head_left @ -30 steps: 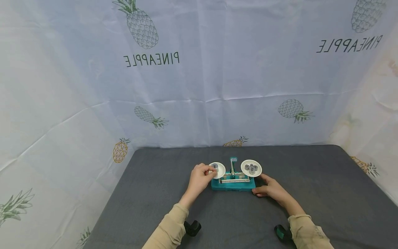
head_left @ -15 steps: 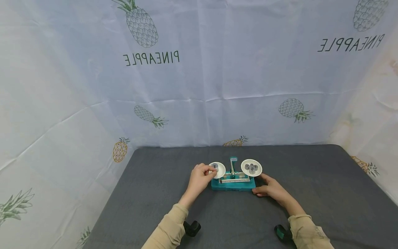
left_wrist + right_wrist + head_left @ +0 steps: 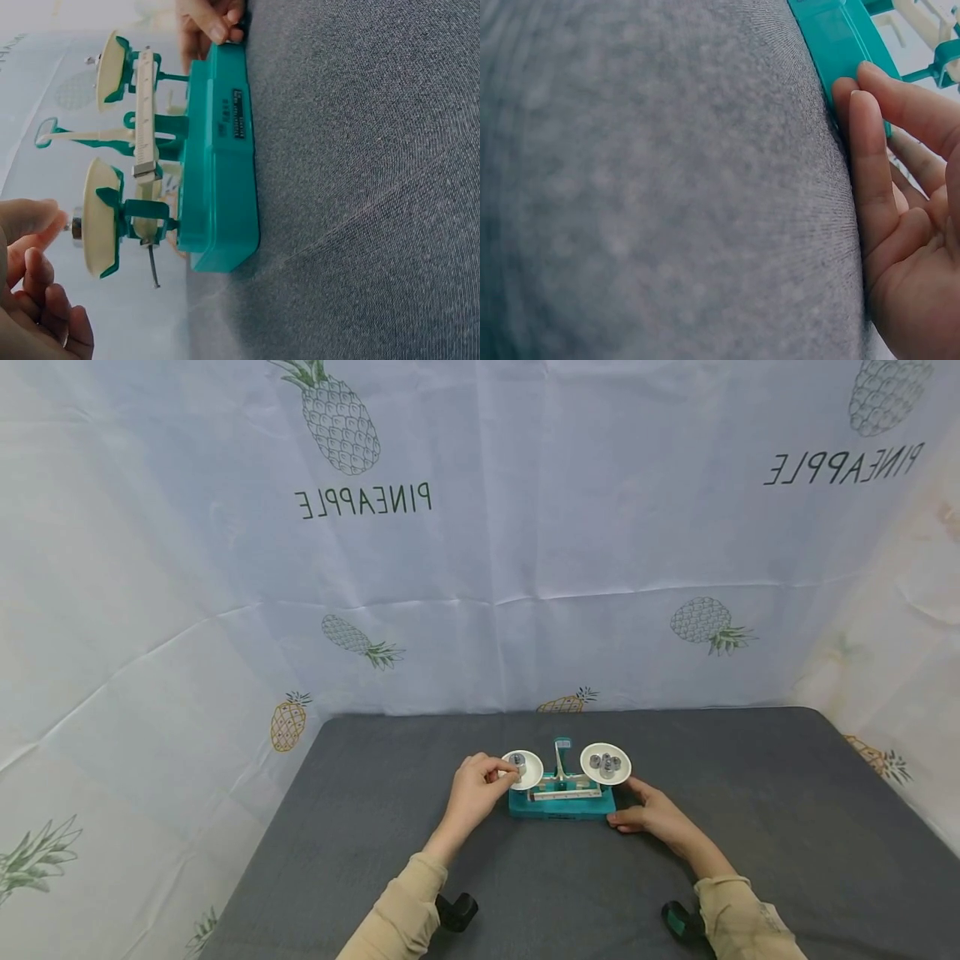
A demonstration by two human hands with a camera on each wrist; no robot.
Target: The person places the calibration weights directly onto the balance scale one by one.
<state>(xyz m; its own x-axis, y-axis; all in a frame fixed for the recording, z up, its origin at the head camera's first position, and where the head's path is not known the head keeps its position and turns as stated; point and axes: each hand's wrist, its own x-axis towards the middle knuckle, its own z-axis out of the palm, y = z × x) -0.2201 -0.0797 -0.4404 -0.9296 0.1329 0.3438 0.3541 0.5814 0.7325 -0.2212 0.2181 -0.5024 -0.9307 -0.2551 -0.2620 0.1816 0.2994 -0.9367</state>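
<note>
A green balance scale (image 3: 562, 807) with two white pans stands on the dark table. My left hand (image 3: 476, 789) is at the left pan (image 3: 534, 770), thumb and forefinger pinching the knob of a silver weight (image 3: 77, 226) in the left wrist view. The other fingers are loosely curled. Another metal weight (image 3: 517, 760) shows in that pan, partly behind the fingers. Several metal weights (image 3: 607, 766) sit in the right pan (image 3: 592, 752). My right hand (image 3: 660, 818) grips the right end of the base, thumb in front and other fingers behind.
Grey cloth covers the table (image 3: 390, 802). A pale curtain (image 3: 480, 552) with pineapple prints hangs behind it and along both sides. A black strap-on camera (image 3: 457, 912) sits below the left wrist, and another black camera (image 3: 678, 922) below the right.
My left hand has shifted very slightly to the left, so more of the weights in the left pan shows. The right hand and the scale stay put.
</note>
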